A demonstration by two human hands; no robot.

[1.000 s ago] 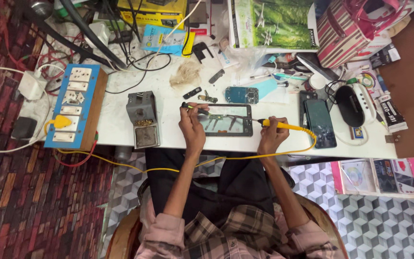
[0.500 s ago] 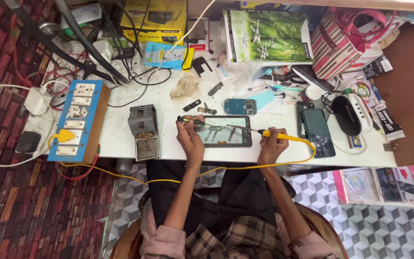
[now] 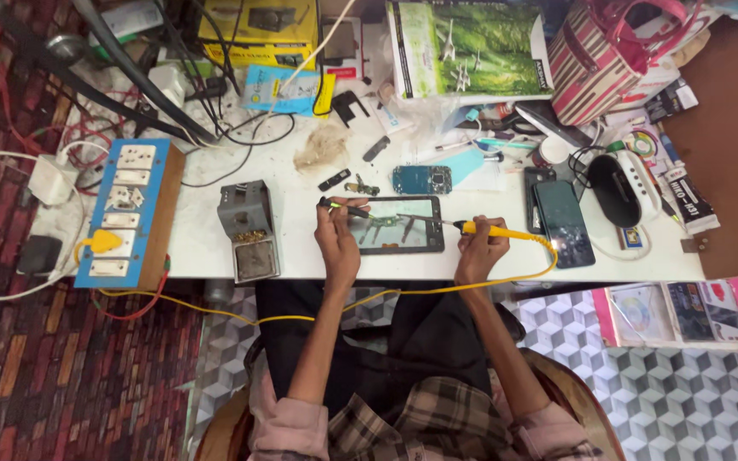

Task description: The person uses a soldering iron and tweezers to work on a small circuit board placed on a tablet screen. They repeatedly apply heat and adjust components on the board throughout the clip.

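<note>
An opened phone (image 3: 396, 225) lies flat on the white table (image 3: 207, 239) right in front of me. My left hand (image 3: 337, 239) grips thin tweezers (image 3: 345, 206) whose tips reach over the phone's left part. My right hand (image 3: 480, 248) holds a yellow soldering iron (image 3: 495, 230) by its handle, its metal tip pointing left onto the phone's inside. The iron's yellow cord (image 3: 318, 318) runs down across my lap to the left.
A grey soldering-iron stand (image 3: 248, 229) sits left of the phone. A blue switchboard (image 3: 123, 213) with a yellow plug lies at the table's left end. Other phones (image 3: 562, 222), a blue circuit board (image 3: 420, 179), a black mouse (image 3: 615, 189), boxes and a striped bag crowd the back and right.
The view has shifted slightly down and closer. Both hands stay at the phone, holding the tweezers and the soldering iron in nearly the same pose.
</note>
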